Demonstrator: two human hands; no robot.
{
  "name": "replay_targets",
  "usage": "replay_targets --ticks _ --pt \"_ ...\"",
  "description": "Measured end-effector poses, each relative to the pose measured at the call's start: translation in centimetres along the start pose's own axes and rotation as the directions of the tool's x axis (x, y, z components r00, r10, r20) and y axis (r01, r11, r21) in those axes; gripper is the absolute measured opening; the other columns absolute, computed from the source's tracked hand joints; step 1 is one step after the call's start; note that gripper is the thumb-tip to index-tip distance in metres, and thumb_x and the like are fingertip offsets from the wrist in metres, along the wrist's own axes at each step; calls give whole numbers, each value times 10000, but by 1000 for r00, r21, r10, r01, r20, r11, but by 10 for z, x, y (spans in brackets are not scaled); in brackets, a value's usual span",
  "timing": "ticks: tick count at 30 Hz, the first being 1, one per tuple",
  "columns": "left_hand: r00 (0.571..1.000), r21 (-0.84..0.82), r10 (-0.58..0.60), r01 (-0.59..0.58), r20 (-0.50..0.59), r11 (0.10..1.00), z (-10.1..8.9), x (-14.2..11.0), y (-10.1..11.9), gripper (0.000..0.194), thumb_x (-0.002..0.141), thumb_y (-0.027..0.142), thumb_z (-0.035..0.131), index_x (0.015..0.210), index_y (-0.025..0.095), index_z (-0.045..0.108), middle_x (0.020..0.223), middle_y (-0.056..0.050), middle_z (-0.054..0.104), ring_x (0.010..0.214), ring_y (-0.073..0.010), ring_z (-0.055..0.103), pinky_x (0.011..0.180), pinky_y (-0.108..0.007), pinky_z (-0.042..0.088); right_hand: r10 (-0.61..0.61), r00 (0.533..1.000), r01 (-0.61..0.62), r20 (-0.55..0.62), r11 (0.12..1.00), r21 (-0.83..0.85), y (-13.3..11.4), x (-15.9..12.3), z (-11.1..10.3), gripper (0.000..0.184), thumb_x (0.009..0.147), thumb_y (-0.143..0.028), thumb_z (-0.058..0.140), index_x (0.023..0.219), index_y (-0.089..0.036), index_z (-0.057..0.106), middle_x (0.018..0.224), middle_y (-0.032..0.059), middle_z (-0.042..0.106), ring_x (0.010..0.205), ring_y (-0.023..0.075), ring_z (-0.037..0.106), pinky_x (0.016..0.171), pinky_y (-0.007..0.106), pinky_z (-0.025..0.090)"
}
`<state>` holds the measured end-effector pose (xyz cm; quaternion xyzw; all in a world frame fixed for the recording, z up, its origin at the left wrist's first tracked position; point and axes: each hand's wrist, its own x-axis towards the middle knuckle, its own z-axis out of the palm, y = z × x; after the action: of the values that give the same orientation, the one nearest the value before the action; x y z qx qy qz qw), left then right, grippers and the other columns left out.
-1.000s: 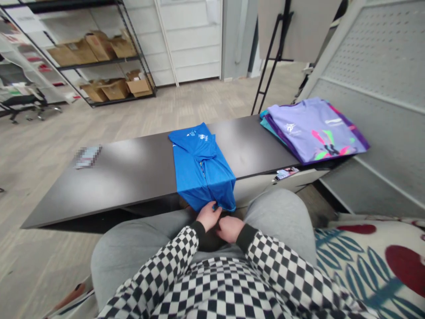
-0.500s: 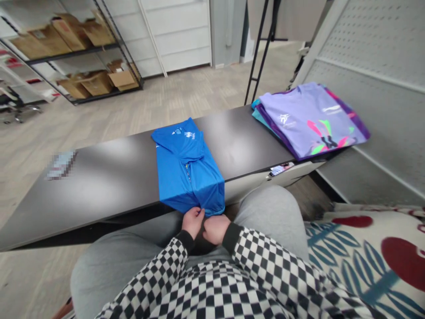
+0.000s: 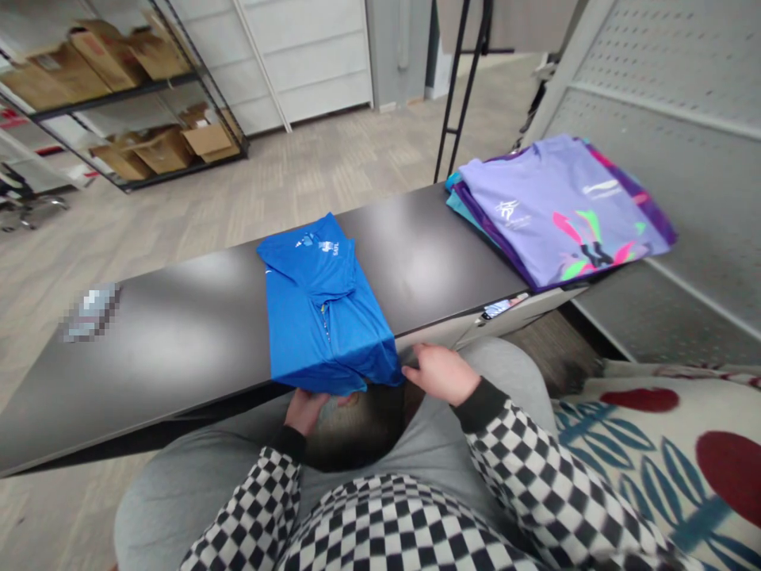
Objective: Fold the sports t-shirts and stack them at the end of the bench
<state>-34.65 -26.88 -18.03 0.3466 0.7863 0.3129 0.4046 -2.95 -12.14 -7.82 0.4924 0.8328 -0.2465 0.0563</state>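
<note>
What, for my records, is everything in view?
Blue garment: one, blue, over table's near edge
Table: one, dark, centre
Garment stack: one, lilac atop, table's right
Pixelated item: one, greyish, table's left
Phone-like item: one, multicoloured, below table's edge
Shelf unit: one, black, back left
Boxes: several, brown, on shelf unit
Cabinet: one, white, back
Stand: one, black, behind table
Panel: one, grey, right
Patterned fabric: one, cream, lower right
Chair: one, dark, far left
Floor: one, beige, around table
Checked top: one, black/white, worn
Trousers: one pair, grey, worn
Left hand: one, at blue garment's hem
Right hand: one, beside blue garment
</note>
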Motion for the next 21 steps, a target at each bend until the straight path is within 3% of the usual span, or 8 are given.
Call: replay_targets --ticks 2,5,9,13,17,21 --pt "1000 -116 25 -26 -15 993 -4 -3 9 348 790 336 804 1097 173 823 1228 -154 860 1236 -365 779 1087 -466 619 -26 997 16 67 989 144 4 9 5 430 1007 -481 733 1250 -128 775 1241 207 820 1106 330 784 916 369 554" --pt "998 -272 43 -31 40 962 -3 -11 16 378 732 373 837 1033 145 828 1124 -175 872 1148 -406 806 1065 -512 640 -163 979 104 124 916 387 2 21 15 456 945 -438 813 1293 -146 773 1209 151 837 1050 291 778 884 335 544" --pt "995 -230 62 -43 73 972 1 -20 12 476 705 403 862 1089 125 830 1220 -184 860 1283 -451 755 1184 -528 568 -271 947 137 174 828 544 -2 34 28 552 855 -421 889 1337 -180 768 1210 95 846 1059 287 780 899 328 564" --pt "996 -149 57 -45 74 988 6 -23 5 497 700 380 909 1121 126 832 1274 -196 845 1347 -464 720 1252 -522 506 -284 915 110 287 859 500 -3 44 38 599 805 -422 925 1342 -196 786 1187 88 860 1060 295 794 893 312 578" --pt "993 -87 76 -68 88 994 13 -24 2 428 722 317 924 1099 138 825 1300 -192 837 1356 -438 718 1259 -497 491 -292 883 131 368 905 404 -10 52 44 511 795 -368 922 1279 -222 843 1220 59 863 1114 271 797 947 272 574" --pt "992 -37 101 -98 75 994 18 -25 -2 345 815 253 856 1127 118 798 1363 -209 809 1419 -412 682 1274 -466 448 -218 893 87 394 942 325 -17 55 49 497 801 -356 915 1275 -215 861 1287 78 851 1171 267 791 1002 280 579"
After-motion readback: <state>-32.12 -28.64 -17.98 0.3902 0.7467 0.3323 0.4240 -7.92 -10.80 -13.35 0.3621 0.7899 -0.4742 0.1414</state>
